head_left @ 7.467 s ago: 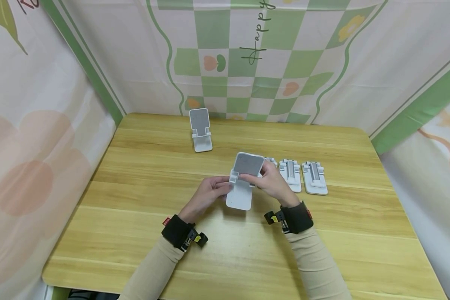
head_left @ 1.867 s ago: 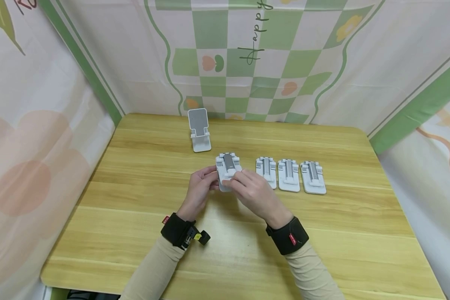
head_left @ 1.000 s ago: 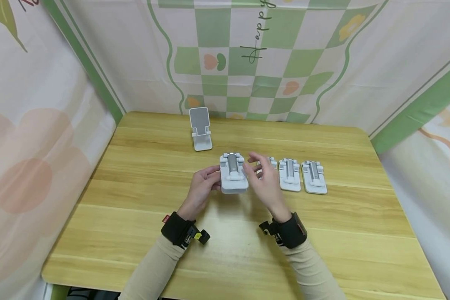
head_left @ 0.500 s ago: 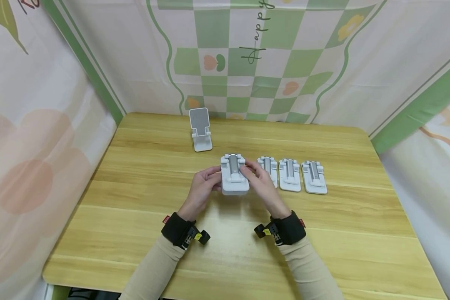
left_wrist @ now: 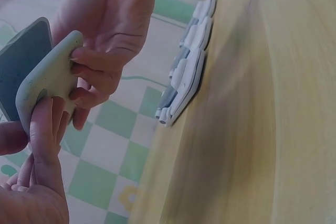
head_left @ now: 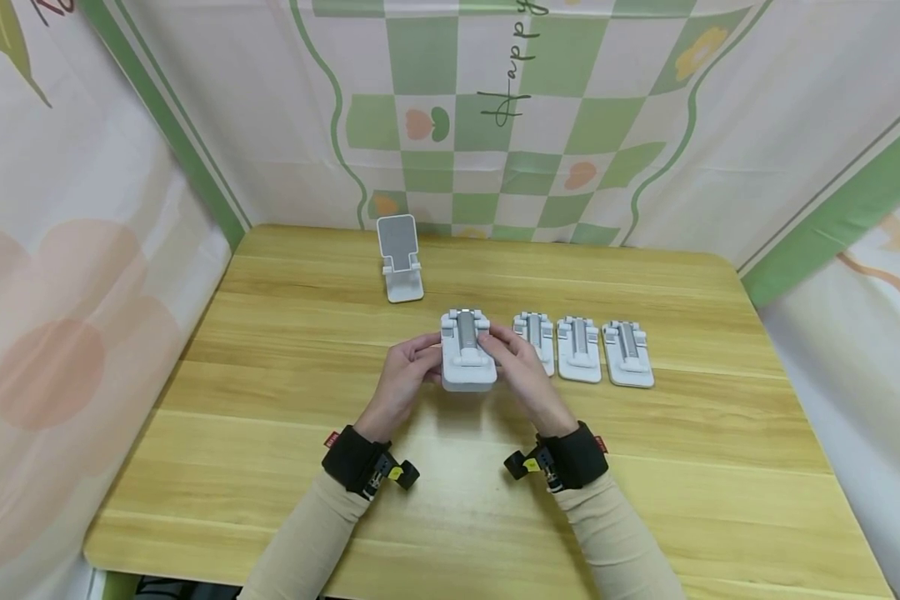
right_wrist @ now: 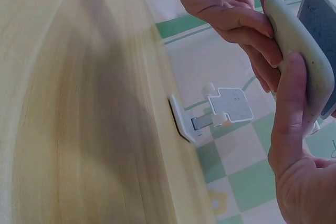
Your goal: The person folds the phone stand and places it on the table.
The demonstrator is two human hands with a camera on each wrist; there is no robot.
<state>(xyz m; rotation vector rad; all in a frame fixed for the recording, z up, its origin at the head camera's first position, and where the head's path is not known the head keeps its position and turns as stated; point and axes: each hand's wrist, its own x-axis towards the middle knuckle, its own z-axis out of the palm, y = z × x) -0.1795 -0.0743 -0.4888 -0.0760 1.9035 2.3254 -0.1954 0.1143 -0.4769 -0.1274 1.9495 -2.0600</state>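
Both hands hold a white phone stand (head_left: 468, 367) above the table at centre, its arm folded down and grey hinge strip facing up. My left hand (head_left: 401, 375) grips its left edge, thumb near the side and fingers beneath. On the right edge, my right hand (head_left: 525, 375) pinches it, thumb on top by the hinge strip. In the left wrist view the stand's pale base (left_wrist: 55, 74) and grey-padded plate (left_wrist: 26, 61) lie nearly parallel with a gap between. The right wrist view shows fingers of both hands against the base (right_wrist: 302, 45).
Three folded phone stands lie in a row at right: one near stand (head_left: 534, 342) beside my right hand, a middle stand (head_left: 579, 362) and a far stand (head_left: 630, 367). An unfolded phone stand (head_left: 400, 258) stands at the back left of the wooden table (head_left: 285, 333).
The held stand was unfolded 7.5 seconds ago; it is folded now. My right hand came off it about a second ago, then took hold of its right edge again.
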